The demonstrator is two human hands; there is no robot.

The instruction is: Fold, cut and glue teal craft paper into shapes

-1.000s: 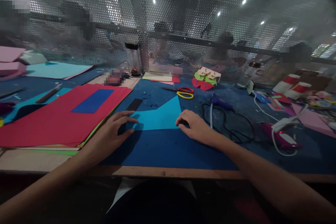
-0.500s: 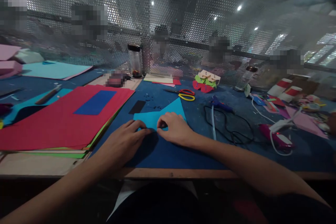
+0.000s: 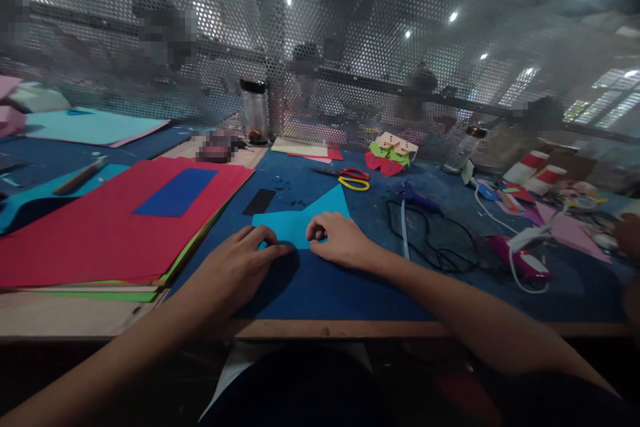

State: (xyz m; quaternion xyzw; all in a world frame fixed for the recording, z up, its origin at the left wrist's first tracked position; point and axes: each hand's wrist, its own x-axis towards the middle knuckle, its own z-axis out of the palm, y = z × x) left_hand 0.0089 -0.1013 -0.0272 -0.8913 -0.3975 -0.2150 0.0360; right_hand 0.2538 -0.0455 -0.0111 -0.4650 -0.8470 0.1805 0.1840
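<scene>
Lying flat on the dark blue surface [image 3: 345, 293], the light-blue sheet [image 3: 287, 223] has its long axis running left to right, its peak at far right. Left hand [image 3: 245, 257] is at the near-left edge; right hand [image 3: 340, 237] overlaps the right part, neither clearly nearer. Fingers curl on both (pinch on paper: cannot tell). Visible sheet extends beyond the fingers.

No text, label, number or sign can be read
</scene>
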